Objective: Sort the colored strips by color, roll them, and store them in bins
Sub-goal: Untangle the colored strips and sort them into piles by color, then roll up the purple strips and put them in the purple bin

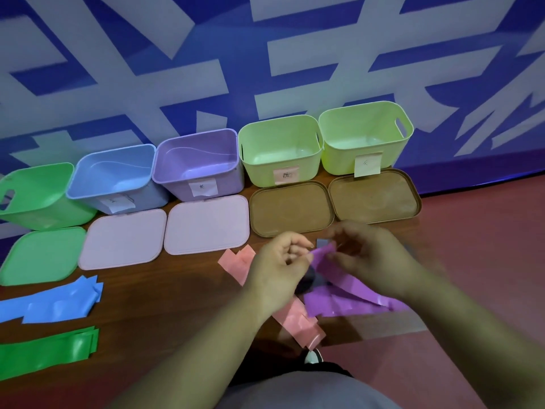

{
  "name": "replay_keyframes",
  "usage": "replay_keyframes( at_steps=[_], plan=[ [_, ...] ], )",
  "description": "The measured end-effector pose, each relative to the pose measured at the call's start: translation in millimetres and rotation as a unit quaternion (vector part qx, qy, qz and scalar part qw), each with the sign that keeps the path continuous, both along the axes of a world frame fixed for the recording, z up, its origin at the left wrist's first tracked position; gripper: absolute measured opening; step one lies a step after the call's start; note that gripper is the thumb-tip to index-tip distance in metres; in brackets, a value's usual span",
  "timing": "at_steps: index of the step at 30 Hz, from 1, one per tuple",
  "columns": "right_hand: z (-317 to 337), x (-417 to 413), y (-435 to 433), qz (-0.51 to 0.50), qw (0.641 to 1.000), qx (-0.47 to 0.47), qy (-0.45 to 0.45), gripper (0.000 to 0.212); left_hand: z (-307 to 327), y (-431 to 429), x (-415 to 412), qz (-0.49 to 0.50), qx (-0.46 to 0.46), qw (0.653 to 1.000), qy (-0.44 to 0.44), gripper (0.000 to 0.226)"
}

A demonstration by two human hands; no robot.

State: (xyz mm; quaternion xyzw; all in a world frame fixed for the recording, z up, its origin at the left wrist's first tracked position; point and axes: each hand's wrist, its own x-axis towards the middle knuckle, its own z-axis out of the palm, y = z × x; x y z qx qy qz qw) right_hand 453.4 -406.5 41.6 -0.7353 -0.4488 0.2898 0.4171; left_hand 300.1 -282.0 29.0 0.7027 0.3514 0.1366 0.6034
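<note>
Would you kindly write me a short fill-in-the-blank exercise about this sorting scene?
The strip pinched by the left hand and right hand is ____.
The lid before the left yellow-green bin is ____.
Between the green bin and the purple bin stands the ____ bin.
Missing: purple; brown; blue.

Handwritten bin labels (367,164) illegible; wall lettering (298,57) cropped, unreadable.
</note>
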Motion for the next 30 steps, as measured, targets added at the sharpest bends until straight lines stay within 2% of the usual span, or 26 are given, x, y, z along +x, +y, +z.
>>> replay_keyframes(
  at_steps=[3,8,11,16,20,24,27,30],
  plan=[
    [22.7,-4.1,13.6,0.0,0.999,0.044,0.026,0.016,31.0,9.6,-0.1,0.027,-0.002,0.998,-0.065,0.028],
    [56.9,-21.3,39.8,-0.019,0.987,0.133,0.091,0.013,70.1,32.4,-15.5,0.046,0.008,0.989,-0.142,0.028],
    [70.1,-37.5,56.7,-0.026,0.973,0.151,0.173,0.014,85.2,44.8,-29.1,0.039,0.007,0.987,-0.155,0.028],
    [70.5,-57.9,76.1,-0.051,0.97,0.146,0.186,0.019,87.5,68.4,-58.9,0.071,0.017,0.986,-0.151,0.02],
    [38.1,-60.9,69.4,-0.079,0.989,0.065,0.104,0.014,64.6,82.5,-86.2,0.09,0.0,0.991,-0.098,0.026],
    [-9.6,-64.0,55.4,-0.047,0.997,-0.06,0.026,0.012,37.4,88.0,-108.7,0.105,-0.011,0.993,-0.053,0.027],
    [-44.9,-65.3,49.1,-0.018,0.986,-0.163,-0.031,0.018,25.0,87.5,-118.1,0.103,-0.026,0.994,-0.036,0.028],
    [-75.9,-66.6,45.0,0.026,0.962,-0.249,-0.111,0.01,16.8,85.8,-122.5,0.101,-0.028,0.994,-0.02,0.029]
  ],
)
